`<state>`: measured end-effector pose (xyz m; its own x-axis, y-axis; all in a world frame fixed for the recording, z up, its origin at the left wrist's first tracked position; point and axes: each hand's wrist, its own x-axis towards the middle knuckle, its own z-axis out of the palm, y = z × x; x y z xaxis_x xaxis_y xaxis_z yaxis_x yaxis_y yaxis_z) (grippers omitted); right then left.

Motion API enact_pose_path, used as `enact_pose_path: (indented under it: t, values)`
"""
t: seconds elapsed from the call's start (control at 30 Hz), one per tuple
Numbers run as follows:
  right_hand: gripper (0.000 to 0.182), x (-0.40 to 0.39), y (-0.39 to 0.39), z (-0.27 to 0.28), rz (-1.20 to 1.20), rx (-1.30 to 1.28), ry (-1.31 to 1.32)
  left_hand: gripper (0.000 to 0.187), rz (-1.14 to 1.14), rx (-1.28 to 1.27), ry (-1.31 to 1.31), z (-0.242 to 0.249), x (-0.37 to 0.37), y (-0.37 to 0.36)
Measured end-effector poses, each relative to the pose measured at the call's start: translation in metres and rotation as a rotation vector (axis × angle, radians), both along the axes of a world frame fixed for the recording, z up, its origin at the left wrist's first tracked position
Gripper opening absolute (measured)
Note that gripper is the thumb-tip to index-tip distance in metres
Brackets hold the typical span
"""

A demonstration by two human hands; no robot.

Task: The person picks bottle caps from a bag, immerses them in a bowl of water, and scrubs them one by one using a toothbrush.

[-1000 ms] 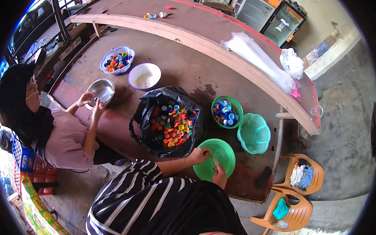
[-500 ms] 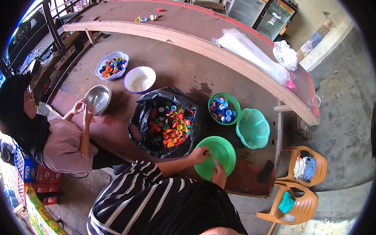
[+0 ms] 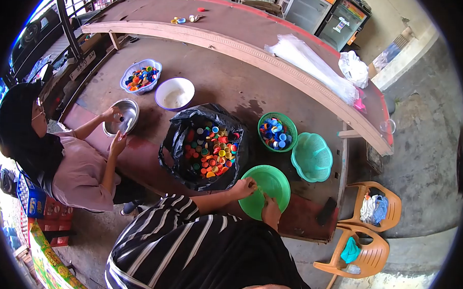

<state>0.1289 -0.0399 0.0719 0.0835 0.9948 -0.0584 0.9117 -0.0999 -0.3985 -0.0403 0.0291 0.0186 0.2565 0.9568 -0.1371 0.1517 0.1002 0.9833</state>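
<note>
My left hand (image 3: 244, 188) is closed in a pinch over the left side of the green basin (image 3: 285, 197). Opposite it, over the basin's near right part, my right hand (image 3: 271, 211) has its fingers curled and its thumb side turned to the left hand. Something thin and pale shows between the two hands; I cannot make out what it is. Just beyond my left forearm stands a black plastic bag (image 3: 171, 137), rolled open around many coloured bottle caps (image 3: 217, 156).
A green basket (image 3: 262, 138) holds blue caps, beside a light green basket (image 3: 312, 157). Farther left are a white bowl (image 3: 175, 94), a scalloped bowl (image 3: 125, 83) of caps and a steel bowl (image 3: 135, 122) worked over by a co-worker (image 3: 83, 165). Orange chairs (image 3: 373, 254) stand right.
The co-worker's hands have moved apart, one now reaching over the steel bowl with a small dark thing. My hands stay over the green basin, with small finger shifts. The view has shifted slightly.
</note>
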Motion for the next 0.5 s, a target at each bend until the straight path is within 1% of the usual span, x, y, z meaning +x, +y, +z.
enact_pose_path:
  t: [0.03, 0.07, 0.13, 0.17, 0.23, 0.33, 0.37, 0.43, 0.5]
  values:
    - [0.040, -0.004, -0.001, 0.008, -0.003, 0.035, 0.032, 0.024, -0.008, 0.014, 0.018, 0.006, -0.001, -0.001]
    - [0.040, -0.007, -0.005, 0.018, 0.009, 0.062, 0.122, 0.024, -0.017, 0.025, 0.038, 0.011, -0.003, -0.002]
    - [0.040, -0.015, -0.010, 0.037, 0.033, 0.114, 0.303, 0.025, -0.070, 0.110, 0.140, -0.001, -0.003, 0.001]
    - [0.040, -0.014, -0.010, 0.031, 0.044, 0.108, 0.299, 0.026, -0.092, 0.155, 0.191, -0.008, -0.002, 0.004]
    - [0.040, -0.006, -0.010, 0.016, 0.074, 0.097, 0.288, 0.025, -0.069, 0.084, 0.097, 0.003, -0.002, 0.002]
    - [0.038, -0.001, -0.006, 0.017, -0.056, 0.062, 0.229, 0.024, -0.045, -0.005, 0.002, 0.018, 0.000, -0.004]
    - [0.038, -0.002, -0.002, 0.018, 0.024, 0.096, 0.274, 0.023, -0.041, -0.030, -0.018, 0.020, -0.001, -0.002]
    - [0.039, -0.003, -0.002, 0.019, 0.157, 0.136, 0.360, 0.021, -0.062, 0.049, 0.010, 0.006, -0.002, 0.002]
    - [0.040, -0.005, 0.000, 0.014, 0.119, 0.079, 0.348, 0.019, -0.053, 0.078, 0.075, 0.002, 0.000, 0.001]
